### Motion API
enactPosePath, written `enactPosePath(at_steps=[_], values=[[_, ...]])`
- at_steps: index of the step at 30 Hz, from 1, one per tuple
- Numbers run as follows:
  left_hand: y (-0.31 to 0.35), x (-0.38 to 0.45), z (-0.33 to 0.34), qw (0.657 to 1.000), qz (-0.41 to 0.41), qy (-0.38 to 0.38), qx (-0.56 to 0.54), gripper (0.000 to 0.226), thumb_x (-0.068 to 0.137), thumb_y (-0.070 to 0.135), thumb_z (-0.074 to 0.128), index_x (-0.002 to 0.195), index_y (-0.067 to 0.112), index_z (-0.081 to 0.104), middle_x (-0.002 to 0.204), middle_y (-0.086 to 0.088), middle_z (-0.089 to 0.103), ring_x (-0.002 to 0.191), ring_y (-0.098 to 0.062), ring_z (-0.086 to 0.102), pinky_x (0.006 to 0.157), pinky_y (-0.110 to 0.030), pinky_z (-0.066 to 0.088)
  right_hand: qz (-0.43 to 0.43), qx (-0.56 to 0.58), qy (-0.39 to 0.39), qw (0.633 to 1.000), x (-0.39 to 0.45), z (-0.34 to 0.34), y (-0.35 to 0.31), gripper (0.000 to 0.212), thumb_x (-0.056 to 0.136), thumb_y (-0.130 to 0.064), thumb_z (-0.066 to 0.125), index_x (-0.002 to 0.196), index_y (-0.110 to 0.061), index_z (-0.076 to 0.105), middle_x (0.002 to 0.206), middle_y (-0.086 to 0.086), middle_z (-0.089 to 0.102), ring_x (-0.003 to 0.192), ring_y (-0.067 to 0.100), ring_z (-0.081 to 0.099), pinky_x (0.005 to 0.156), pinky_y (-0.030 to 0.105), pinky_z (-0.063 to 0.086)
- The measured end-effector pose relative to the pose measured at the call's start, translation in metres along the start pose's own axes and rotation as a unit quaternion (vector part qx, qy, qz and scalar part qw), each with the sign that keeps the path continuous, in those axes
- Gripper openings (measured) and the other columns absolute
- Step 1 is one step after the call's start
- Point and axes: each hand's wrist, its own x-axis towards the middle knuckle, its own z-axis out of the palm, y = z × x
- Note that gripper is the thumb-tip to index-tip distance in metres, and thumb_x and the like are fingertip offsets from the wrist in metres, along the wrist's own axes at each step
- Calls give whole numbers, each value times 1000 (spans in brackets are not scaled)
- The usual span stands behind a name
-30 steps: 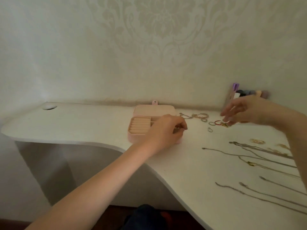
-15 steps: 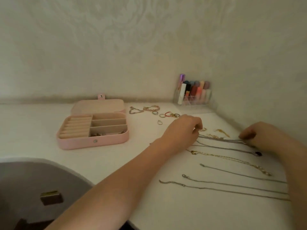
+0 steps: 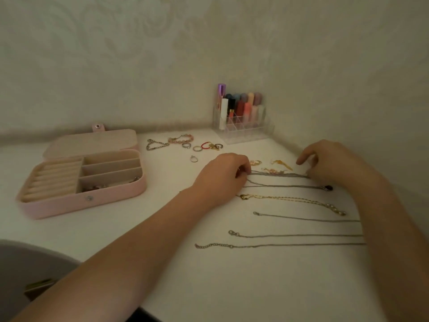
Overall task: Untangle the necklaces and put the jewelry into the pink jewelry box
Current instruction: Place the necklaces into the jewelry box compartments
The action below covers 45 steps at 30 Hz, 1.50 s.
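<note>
The pink jewelry box (image 3: 58, 206) lies open at the left of the white table (image 3: 232, 287), with small jewelry in its near right compartment. Several necklaces lie stretched in rows at the right. My left hand (image 3: 221, 177) pinches the left end of the farthest silver necklace (image 3: 278, 175). My right hand (image 3: 332, 162) pinches that same chain's right end. Below it lie a chain with a dark pendant (image 3: 328, 188), a gold necklace (image 3: 290, 199) and three thin silver chains (image 3: 290, 235).
Rings (image 3: 197, 148), two bracelets (image 3: 180, 138) and gold earrings (image 3: 281, 163) lie behind my hands. A clear organizer of lipsticks (image 3: 241, 117) stands in the corner by the wall. The table's curved edge runs at the lower left.
My left hand left the jewelry box and went right to the necklaces. My right hand dropped from the rings to the far chain's right end. The view swung right.
</note>
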Motion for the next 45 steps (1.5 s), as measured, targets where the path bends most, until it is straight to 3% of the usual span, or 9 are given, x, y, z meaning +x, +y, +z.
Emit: enactPosePath(at_steps=[6,10,14,19,26,33,38,42,45], values=[[3,-2,-1,999,4,21,-24,19,90,8,51,102,15,64,98,4,61,92,-11,55,85,-27,48,-82,143,18,986,-8,-3,-18,32,79,8,66,99,-17,70,77,6,64,68,19,68,63,25,54],[10,0,-1,985,-14,65,-158,27,87,13,61,114,18,58,104,8,62,99,-3,56,85,-12,42,-149,261,-52,952,-20,-2,-39,36,75,0,74,100,-25,69,74,1,70,57,2,63,51,11,45],[22,-1,-2,931,-87,-25,-354,37,90,14,60,124,13,49,111,-4,67,104,-14,63,93,-28,49,-183,340,-90,918,-26,2,-50,32,79,-2,70,104,-21,69,78,5,74,60,3,61,52,13,44],[25,0,-4,875,-118,-46,-468,27,97,12,48,120,-2,53,84,-11,64,77,-18,65,80,-28,53,-193,330,-108,918,-23,5,-48,31,87,-4,62,111,-24,65,85,0,74,68,6,58,56,12,43],[11,2,-6,953,-106,22,-282,22,94,28,55,84,14,68,63,1,55,53,-4,45,53,-15,39,-162,350,-99,917,-21,7,-48,48,78,1,71,117,-23,56,86,6,65,65,12,62,59,24,47],[14,-1,-7,962,-47,114,-243,19,97,20,48,86,8,56,63,5,51,56,-3,45,53,-11,36,-152,351,-112,917,-17,13,-49,31,75,-5,74,101,-20,68,69,3,72,60,5,63,57,16,46],[11,-3,-10,972,-10,137,-190,21,98,22,47,87,5,54,53,6,42,44,-5,37,47,-15,32,-140,349,-30,926,-15,17,-51,10,75,-8,75,83,-15,74,65,1,71,54,2,61,54,10,49],[9,-6,-18,971,-1,167,-169,21,99,22,46,88,5,50,50,6,36,41,-8,32,44,-17,27,-123,459,-42,879,-17,18,-56,5,83,-7,66,86,-9,69,87,11,73,82,14,70,78,21,57],[10,-12,-25,968,7,204,-150,18,99,22,44,91,7,49,47,7,33,41,-9,31,43,-19,23,-100,555,-125,816,-23,19,-70,9,92,-8,54,94,-3,62,85,14,72,85,21,72,76,28,59]])
